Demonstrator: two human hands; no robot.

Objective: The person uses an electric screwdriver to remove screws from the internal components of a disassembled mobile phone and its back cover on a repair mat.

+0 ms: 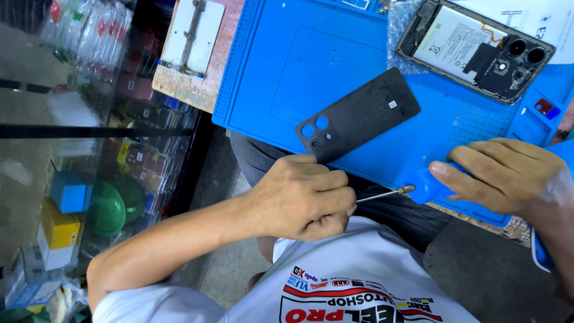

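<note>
Left, behind glass: yellow box (58,230) with blue box (70,191) above it. Top left, hanging clear packets (89,30) with red and green labels. White battery label (451,42) in the opened phone.

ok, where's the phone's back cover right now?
Head view: the black back cover lies on the blue mat, centre frame, just above the left hand and left of the opened phone.
</note>
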